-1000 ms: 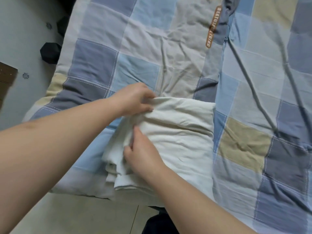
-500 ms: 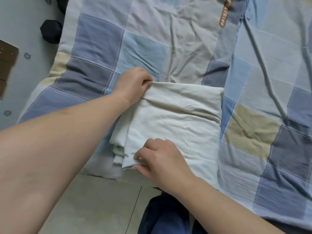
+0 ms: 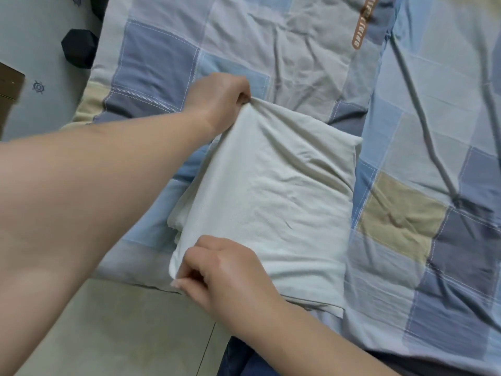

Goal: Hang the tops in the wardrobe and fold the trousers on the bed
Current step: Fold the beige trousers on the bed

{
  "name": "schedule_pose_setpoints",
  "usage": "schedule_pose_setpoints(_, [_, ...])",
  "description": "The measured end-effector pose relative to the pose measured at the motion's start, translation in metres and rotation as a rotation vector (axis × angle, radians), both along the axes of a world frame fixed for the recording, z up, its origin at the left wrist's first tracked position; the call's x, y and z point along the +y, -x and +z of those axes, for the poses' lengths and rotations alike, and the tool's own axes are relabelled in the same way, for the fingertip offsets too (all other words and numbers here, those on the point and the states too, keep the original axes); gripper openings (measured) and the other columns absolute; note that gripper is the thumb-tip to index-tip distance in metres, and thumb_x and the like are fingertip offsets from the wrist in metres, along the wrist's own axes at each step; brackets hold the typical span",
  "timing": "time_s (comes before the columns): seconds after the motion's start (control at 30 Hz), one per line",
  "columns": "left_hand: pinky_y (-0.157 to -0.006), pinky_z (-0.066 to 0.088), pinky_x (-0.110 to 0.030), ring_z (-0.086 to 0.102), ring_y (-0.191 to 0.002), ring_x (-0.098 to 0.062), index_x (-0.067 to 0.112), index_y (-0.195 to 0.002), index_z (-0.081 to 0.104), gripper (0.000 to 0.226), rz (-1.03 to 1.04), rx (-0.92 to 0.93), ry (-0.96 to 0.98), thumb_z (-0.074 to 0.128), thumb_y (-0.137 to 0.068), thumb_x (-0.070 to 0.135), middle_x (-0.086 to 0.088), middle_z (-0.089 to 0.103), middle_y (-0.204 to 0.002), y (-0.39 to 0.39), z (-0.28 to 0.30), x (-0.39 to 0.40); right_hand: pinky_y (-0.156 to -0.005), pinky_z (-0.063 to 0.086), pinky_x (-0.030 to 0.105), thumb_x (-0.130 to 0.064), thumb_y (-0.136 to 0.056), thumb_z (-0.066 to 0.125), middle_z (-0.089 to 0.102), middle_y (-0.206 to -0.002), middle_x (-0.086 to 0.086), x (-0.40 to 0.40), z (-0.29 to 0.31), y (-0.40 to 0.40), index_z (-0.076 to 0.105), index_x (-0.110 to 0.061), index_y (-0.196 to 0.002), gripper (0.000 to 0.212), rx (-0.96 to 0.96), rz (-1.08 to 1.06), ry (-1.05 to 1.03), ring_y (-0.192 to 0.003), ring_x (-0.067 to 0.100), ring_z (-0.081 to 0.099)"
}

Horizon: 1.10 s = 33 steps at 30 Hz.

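One pair of pale trousers [image 3: 273, 202] lies folded into a thick rectangular stack near the edge of the bed, on the patchwork quilt [image 3: 401, 221]; several layers show at the stack's left side, their exact number not readable. You have two hands on it. Your left hand [image 3: 219, 100] is at the far left corner, fingers curled tight and gripping a bunch of the top layer, which puckers into creases running away from your knuckles. Your right hand [image 3: 227, 270] is at the near left corner, fingers bent, with thumb and fingertips pinching the cloth's edge just above the quilt's border. Between your two grips the left edge of the top layer runs taut. One quilt is counted, checked in blue, grey, slate and tan squares, heavily wrinkled, with one brown lettered label [image 3: 360, 31] sewn near the top. Beyond the bed's left edge, one black angular object [image 3: 80, 48] sits on the pale tiled floor [image 3: 122, 329]. Dark blue fabric [image 3: 235, 359] shows at the lower edge, beside your right forearm.
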<state>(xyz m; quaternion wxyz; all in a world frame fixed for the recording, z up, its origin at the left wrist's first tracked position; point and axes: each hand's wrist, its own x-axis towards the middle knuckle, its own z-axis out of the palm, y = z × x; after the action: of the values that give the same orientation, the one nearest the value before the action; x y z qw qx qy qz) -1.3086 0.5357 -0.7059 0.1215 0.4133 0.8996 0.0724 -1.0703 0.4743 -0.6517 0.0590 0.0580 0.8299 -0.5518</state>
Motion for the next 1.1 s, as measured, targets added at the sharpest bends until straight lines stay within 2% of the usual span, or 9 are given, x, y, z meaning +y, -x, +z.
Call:
schedule_pose_setpoints(0.13, [-0.085, 0.042, -0.035, 0.054, -0.113, -0.031, 0.024, -0.110, 0.068, 0.026, 0.057, -0.056, 0.187, 0.049, -0.094, 0.016, -0.007, 0.063, -0.120, 0.001, -0.008, -0.011, -0.075, 0.047, 0.040, -0.027, -0.092, 0.057, 0.059, -0.095, 0.008, -0.009, -0.014, 0.003, 0.065, -0.012, -0.092, 0.017, -0.208, 0.164, -0.104, -0.090, 0.029, 0.056])
schedule_pose_setpoints(0.23, [-0.088, 0.040, -0.040, 0.053, -0.112, -0.033, 0.018, -0.115, 0.066, 0.028, -0.005, -0.012, 0.014, 0.048, -0.094, 0.015, -0.011, 0.061, -0.116, -0.021, -0.005, -0.020, -0.074, 0.048, 0.041, -0.030, -0.094, 0.053, 0.060, -0.099, 0.007, -0.013, -0.010, 0.000, 0.066, -0.014, -0.096, 0.021, -0.182, 0.227, -0.059, -0.091, 0.028, 0.057])
schedule_pose_setpoints(0.37, [-0.076, 0.050, -0.044, 0.063, -0.088, -0.035, 0.004, -0.094, 0.071, 0.021, -0.384, -0.094, -0.350, 0.053, -0.081, 0.005, -0.016, 0.066, -0.093, -0.076, 0.003, -0.028, -0.067, 0.041, 0.034, -0.020, -0.089, 0.057, 0.060, -0.079, 0.004, 0.051, -0.014, 0.008, 0.064, -0.012, -0.082, 0.013, -0.081, -0.324, -0.110, -0.073, 0.016, 0.052])
schedule_pose_setpoints(0.47, [-0.084, 0.047, -0.045, 0.062, -0.099, -0.032, 0.008, -0.102, 0.072, 0.025, -0.328, -0.204, -0.339, 0.056, -0.083, 0.004, -0.010, 0.067, -0.104, -0.102, -0.010, -0.019, -0.064, 0.036, 0.026, -0.020, -0.089, 0.060, 0.055, -0.074, -0.005, 0.107, -0.020, -0.006, 0.061, -0.015, -0.079, 0.011, -0.104, -0.570, -0.217, -0.070, 0.009, 0.046])
schedule_pose_setpoints(0.6, [-0.101, 0.035, -0.035, 0.048, -0.124, -0.018, 0.024, -0.123, 0.063, 0.032, -0.242, -0.304, -0.183, 0.049, -0.095, 0.020, 0.005, 0.056, -0.133, -0.113, -0.022, 0.031, -0.061, 0.043, 0.021, -0.032, -0.087, 0.061, 0.053, -0.077, -0.010, 0.104, -0.019, -0.070, 0.063, -0.018, -0.078, 0.017, -0.131, -0.220, -0.341, -0.067, 0.004, 0.051])
schedule_pose_setpoints(0.73, [-0.091, 0.043, -0.036, 0.054, -0.112, -0.022, 0.027, -0.113, 0.065, 0.028, -0.328, -0.241, -0.029, 0.042, -0.097, 0.027, 0.003, 0.061, -0.118, -0.129, -0.027, 0.061, -0.065, 0.048, 0.022, -0.026, -0.080, 0.075, 0.056, -0.080, -0.016, 0.114, -0.023, -0.138, 0.065, -0.024, -0.084, 0.011, -0.287, -0.180, -0.297, -0.073, -0.001, 0.056])
schedule_pose_setpoints(0.87, [-0.093, 0.043, -0.038, 0.053, -0.114, -0.025, 0.025, -0.117, 0.061, 0.029, -0.323, -0.206, 0.006, 0.040, -0.097, 0.029, 0.002, 0.059, -0.122, -0.138, -0.032, 0.071, -0.064, 0.046, 0.021, -0.048, -0.078, 0.066, 0.051, -0.084, -0.020, 0.108, -0.021, -0.151, 0.056, -0.031, -0.086, 0.021, -0.303, -0.074, -0.304, -0.076, 0.001, 0.054])
schedule_pose_setpoints(1.0, [-0.098, 0.040, -0.036, 0.049, -0.123, -0.023, 0.031, -0.127, 0.057, 0.033, -0.289, -0.256, 0.033, 0.043, -0.097, 0.031, 0.003, 0.054, -0.132, -0.147, -0.033, 0.085, -0.061, 0.050, 0.030, -0.032, -0.071, 0.080, 0.051, -0.086, -0.016, 0.104, -0.026, -0.150, 0.056, -0.027, -0.087, 0.029, -0.320, -0.082, -0.346, -0.076, 0.008, 0.054])
schedule_pose_setpoints(1.1, [-0.098, 0.040, -0.036, 0.049, -0.123, -0.023, 0.034, -0.124, 0.060, 0.031, -0.201, -0.255, 0.071, 0.052, -0.095, 0.038, 0.001, 0.056, -0.129, -0.148, -0.033, 0.098, -0.059, 0.048, 0.028, -0.024, -0.071, 0.080, 0.053, -0.080, -0.014, 0.103, -0.027, -0.150, 0.056, -0.024, -0.079, 0.026, -0.272, -0.103, -0.342, -0.070, 0.008, 0.052])
